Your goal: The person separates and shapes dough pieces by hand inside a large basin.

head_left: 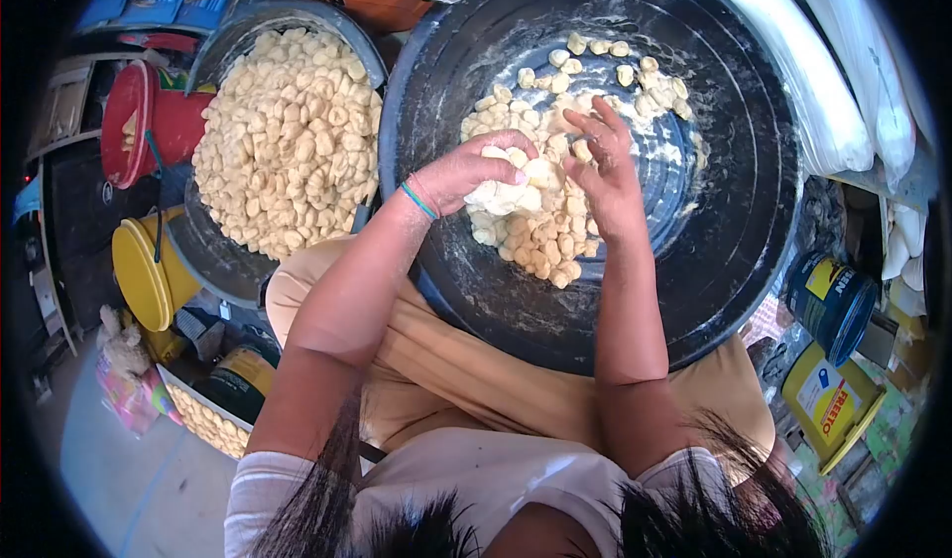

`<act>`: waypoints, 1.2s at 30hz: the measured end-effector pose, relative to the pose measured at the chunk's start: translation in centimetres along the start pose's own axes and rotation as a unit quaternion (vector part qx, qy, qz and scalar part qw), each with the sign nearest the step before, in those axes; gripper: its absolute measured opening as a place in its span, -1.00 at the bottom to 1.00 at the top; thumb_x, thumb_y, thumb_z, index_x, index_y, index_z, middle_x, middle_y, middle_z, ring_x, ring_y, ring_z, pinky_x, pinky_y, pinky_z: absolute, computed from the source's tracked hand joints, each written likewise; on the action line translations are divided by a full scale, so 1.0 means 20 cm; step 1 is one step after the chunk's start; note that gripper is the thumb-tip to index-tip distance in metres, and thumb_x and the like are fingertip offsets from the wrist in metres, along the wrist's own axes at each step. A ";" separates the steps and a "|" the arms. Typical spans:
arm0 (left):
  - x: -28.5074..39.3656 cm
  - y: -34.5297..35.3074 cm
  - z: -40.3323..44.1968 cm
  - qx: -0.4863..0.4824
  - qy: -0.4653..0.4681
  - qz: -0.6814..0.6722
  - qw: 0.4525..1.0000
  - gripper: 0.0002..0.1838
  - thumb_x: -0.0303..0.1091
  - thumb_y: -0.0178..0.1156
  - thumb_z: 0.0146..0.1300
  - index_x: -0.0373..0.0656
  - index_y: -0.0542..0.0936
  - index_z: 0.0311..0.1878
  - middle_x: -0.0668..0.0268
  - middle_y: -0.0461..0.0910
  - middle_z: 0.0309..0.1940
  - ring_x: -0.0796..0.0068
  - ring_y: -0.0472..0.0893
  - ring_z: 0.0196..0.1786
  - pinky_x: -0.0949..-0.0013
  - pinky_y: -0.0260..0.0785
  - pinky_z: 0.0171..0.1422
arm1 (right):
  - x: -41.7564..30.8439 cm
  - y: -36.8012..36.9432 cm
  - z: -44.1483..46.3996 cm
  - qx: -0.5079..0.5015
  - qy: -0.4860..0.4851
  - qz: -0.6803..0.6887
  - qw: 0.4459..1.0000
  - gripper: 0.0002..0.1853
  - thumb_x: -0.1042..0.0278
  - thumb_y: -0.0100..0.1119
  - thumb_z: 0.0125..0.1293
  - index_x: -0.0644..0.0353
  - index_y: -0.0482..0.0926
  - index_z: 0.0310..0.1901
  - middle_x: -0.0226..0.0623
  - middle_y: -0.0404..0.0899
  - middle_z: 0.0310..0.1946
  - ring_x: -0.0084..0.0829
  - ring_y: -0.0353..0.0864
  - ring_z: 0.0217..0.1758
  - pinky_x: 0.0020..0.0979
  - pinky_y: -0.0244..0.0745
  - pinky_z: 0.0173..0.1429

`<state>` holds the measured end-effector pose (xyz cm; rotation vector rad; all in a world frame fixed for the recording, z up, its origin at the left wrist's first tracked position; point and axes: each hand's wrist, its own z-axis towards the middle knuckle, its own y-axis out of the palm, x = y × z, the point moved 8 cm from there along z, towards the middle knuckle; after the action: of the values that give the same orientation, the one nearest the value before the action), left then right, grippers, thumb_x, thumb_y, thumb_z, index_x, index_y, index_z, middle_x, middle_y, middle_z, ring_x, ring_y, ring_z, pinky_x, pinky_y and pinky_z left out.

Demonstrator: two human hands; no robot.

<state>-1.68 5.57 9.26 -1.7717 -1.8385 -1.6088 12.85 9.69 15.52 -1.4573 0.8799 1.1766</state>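
Observation:
My left hand (461, 175) is closed around a clump of whitish, floury dough pieces (508, 193), over the large black tub (476, 305). Beside it, my right hand (613, 181) has its fingers apart and slightly curled, with nothing plainly held in them. Beneath both hands lies a heap of small round dough pieces (550, 250), partly hidden by the hands. Several loose pieces (625, 74) are scattered on the tub's far side, where flour coats the bottom.
To the left stands a grey basin (223, 250) piled high with similar dough pieces (297, 131). A red bucket (129, 126) and a yellow bucket (144, 275) are beyond it. On the right are a dark bucket (843, 310) and a yellow container (828, 404).

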 end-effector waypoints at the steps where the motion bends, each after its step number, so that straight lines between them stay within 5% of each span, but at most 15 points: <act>1: 0.02 0.01 0.00 0.005 0.021 -0.013 1.000 -0.59 -0.44 0.27 0.02 -0.17 0.45 -0.01 0.34 0.53 -0.19 0.49 0.54 -0.10 0.45 0.38 0.04 | 0.00 0.02 -0.01 -0.030 0.016 0.000 0.999 -0.65 0.42 0.17 0.27 0.10 0.48 0.11 -0.26 0.50 -0.06 -0.35 0.55 -0.09 -0.36 0.45 0.06; 5: 0.05 0.03 -0.02 -0.006 0.050 -0.029 0.998 -0.56 -0.44 0.23 0.05 -0.15 0.41 0.05 0.28 0.55 -0.15 0.42 0.56 -0.05 0.41 0.40 0.07 | 0.19 0.12 -0.07 -0.140 0.161 0.046 0.976 -0.69 0.43 0.23 0.22 0.12 0.57 0.02 -0.21 0.36 0.17 -0.27 0.54 0.00 -0.38 0.41 0.15; 6: 0.04 0.03 -0.02 -0.016 0.043 -0.024 0.999 -0.55 -0.44 0.21 0.05 -0.14 0.40 0.06 0.25 0.55 -0.13 0.41 0.56 -0.03 0.40 0.40 0.09 | 0.18 0.06 -0.01 -0.025 0.114 0.060 0.991 -0.70 0.39 0.26 0.20 0.15 0.58 -0.01 -0.20 0.32 0.20 -0.26 0.56 -0.02 -0.39 0.42 0.12; 9: 0.01 0.01 -0.01 -0.007 0.008 -0.088 0.996 -0.61 -0.44 0.11 0.12 -0.11 0.40 0.06 0.24 0.46 -0.02 0.44 0.52 0.03 0.40 0.38 0.13 | 0.02 -0.06 0.01 0.089 0.008 -0.022 0.996 -0.68 0.36 0.30 0.17 0.13 0.58 -0.02 -0.20 0.43 0.09 -0.28 0.53 0.03 -0.34 0.40 0.15; 10: 0.02 -0.01 -0.01 0.003 0.017 -0.106 0.994 -0.60 -0.44 0.09 0.12 -0.11 0.39 0.08 0.22 0.45 0.00 0.43 0.53 0.03 0.40 0.39 0.13 | -0.08 -0.03 0.00 0.073 -0.085 -0.172 0.979 -0.64 0.34 0.33 0.13 0.13 0.57 0.00 -0.16 0.48 0.03 -0.27 0.48 0.10 -0.29 0.36 0.20; 13: 0.03 -0.01 0.00 0.021 0.027 -0.147 0.988 -0.51 -0.42 0.04 0.10 -0.12 0.33 0.17 0.18 0.45 0.03 0.40 0.53 0.04 0.38 0.40 0.14 | -0.12 0.20 -0.06 -0.202 -0.077 -0.046 0.975 -0.62 0.33 0.35 0.10 0.16 0.56 -0.02 -0.10 0.46 0.03 -0.24 0.43 0.16 -0.24 0.30 0.24; 14: 0.03 -0.01 0.00 0.021 0.019 -0.150 0.988 -0.46 -0.41 0.04 0.08 -0.12 0.30 0.21 0.17 0.47 0.01 0.38 0.54 0.04 0.36 0.40 0.15 | -0.10 0.20 -0.06 -0.188 -0.115 -0.120 0.968 -0.68 0.35 0.32 0.15 0.23 0.55 -0.06 -0.15 0.50 -0.05 -0.34 0.51 0.01 -0.31 0.41 0.10; 18: 0.06 0.01 0.00 0.006 0.042 -0.124 0.991 -0.33 -0.42 0.04 0.00 -0.09 0.24 0.30 0.18 0.44 0.05 0.38 0.52 0.07 0.34 0.40 0.17 | 0.20 0.10 -0.02 -0.027 0.146 0.139 0.979 -0.76 0.39 0.22 0.28 0.29 0.51 -0.07 -0.33 0.53 -0.26 -0.56 0.50 -0.26 -0.53 0.46 -0.21; 21: 0.06 -0.02 -0.01 0.022 0.062 -0.094 0.993 -0.30 -0.42 0.08 -0.02 -0.10 0.23 0.30 0.20 0.41 0.07 0.42 0.49 0.07 0.40 0.46 0.05 | 0.08 0.16 -0.03 -0.080 0.103 0.123 0.984 -0.73 0.37 0.27 0.23 0.26 0.51 -0.07 -0.36 0.53 -0.35 -0.53 0.51 -0.27 -0.50 0.45 -0.18; 22: 0.05 -0.02 -0.01 0.031 0.059 -0.079 0.995 -0.30 -0.42 0.10 -0.02 -0.09 0.24 0.30 0.21 0.41 0.07 0.44 0.50 0.04 0.43 0.48 -0.04 | -0.03 0.16 -0.03 -0.090 0.012 -0.021 0.996 -0.67 0.35 0.31 0.19 0.23 0.50 -0.05 -0.39 0.53 -0.40 -0.51 0.52 -0.28 -0.46 0.45 -0.16; 25: 0.06 0.00 -0.02 0.048 0.047 -0.030 0.997 -0.30 -0.43 0.13 -0.04 -0.07 0.27 0.29 0.25 0.42 0.03 0.52 0.53 -0.08 0.52 0.49 -0.29 | 0.02 0.16 -0.02 -0.116 -0.008 -0.081 0.990 -0.60 0.33 0.34 0.15 0.20 0.47 0.00 -0.37 0.53 -0.38 -0.49 0.53 -0.28 -0.43 0.45 -0.15; 30: 0.03 -0.01 -0.02 0.006 -0.033 0.033 0.999 -0.36 -0.51 0.12 0.02 -0.02 0.32 0.26 0.33 0.43 0.01 0.65 0.52 -0.18 0.60 0.38 -0.41 | 0.19 -0.02 0.00 0.156 0.139 0.257 0.944 -0.84 0.41 0.11 0.34 0.35 0.51 -0.19 -0.23 0.56 -0.19 -0.39 0.57 -0.18 -0.37 0.47 -0.02; 33: 0.03 0.00 -0.03 0.031 -0.007 -0.021 0.999 -0.30 -0.51 0.10 0.01 0.00 0.27 0.32 0.33 0.46 -0.03 0.62 0.53 -0.21 0.56 0.40 -0.40 | 0.13 -0.11 0.05 0.097 0.057 -0.008 0.994 -0.72 0.28 0.11 0.36 0.30 0.50 -0.03 -0.12 0.49 -0.02 -0.27 0.53 0.02 -0.25 0.42 0.16; 34: 0.03 0.00 -0.02 0.024 0.011 -0.034 0.999 -0.26 -0.50 0.10 -0.02 0.00 0.24 0.35 0.30 0.48 -0.05 0.57 0.55 -0.20 0.52 0.44 -0.34 | 0.12 -0.09 0.03 0.091 0.093 0.009 0.991 -0.63 0.16 0.13 0.34 0.19 0.52 0.07 -0.07 0.39 0.14 -0.16 0.37 0.24 -0.16 0.28 0.30; 36: 0.04 0.01 -0.01 0.008 0.046 -0.060 0.997 -0.16 -0.47 0.11 -0.07 -0.02 0.16 0.40 0.26 0.52 -0.09 0.47 0.60 -0.19 0.45 0.53 -0.21 | 0.00 0.03 0.03 -0.025 -0.004 -0.079 0.997 -0.62 0.14 0.19 0.29 0.13 0.55 0.07 -0.09 0.33 0.21 -0.12 0.29 0.30 -0.16 0.23 0.33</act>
<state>-1.94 5.83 9.94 -1.5796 -1.9420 -1.6812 12.10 10.08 15.26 -1.5316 0.7193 1.0920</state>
